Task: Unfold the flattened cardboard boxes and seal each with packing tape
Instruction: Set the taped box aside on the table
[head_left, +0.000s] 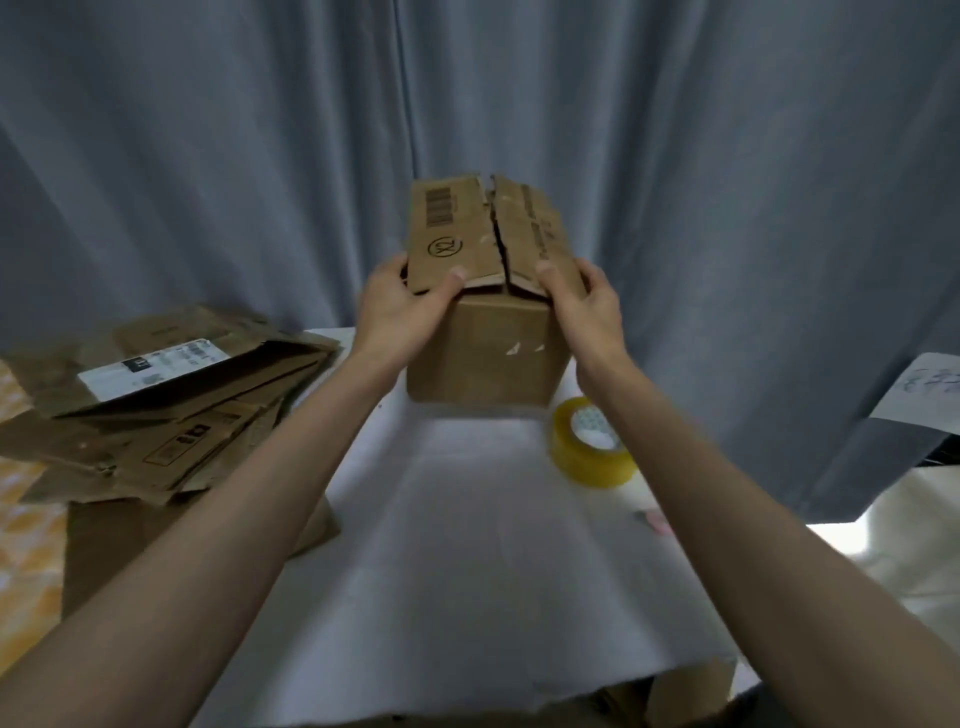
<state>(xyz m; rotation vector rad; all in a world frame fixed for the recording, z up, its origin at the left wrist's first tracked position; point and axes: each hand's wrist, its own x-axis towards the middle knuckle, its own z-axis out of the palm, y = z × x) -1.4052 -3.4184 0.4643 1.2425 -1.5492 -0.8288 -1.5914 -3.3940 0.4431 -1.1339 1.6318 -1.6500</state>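
An unfolded brown cardboard box (488, 358) stands at the far end of the white table (467, 545). Its two top flaps are folded down and meet along a ragged middle seam, with no tape visible on it. My left hand (400, 306) grips the box's near left top corner, thumb lying on the left flap. My right hand (584, 301) grips the near right top corner, thumb on the right flap. A roll of yellowish packing tape (589, 449) lies on the table just right of the box, apart from both hands.
A heap of flattened cardboard boxes (156, 400) lies to the left, one bearing a white label. A grey curtain (727, 182) hangs close behind the table. A small pinkish object (652, 519) lies near the table's right edge. More cardboard (685, 691) shows below the front edge.
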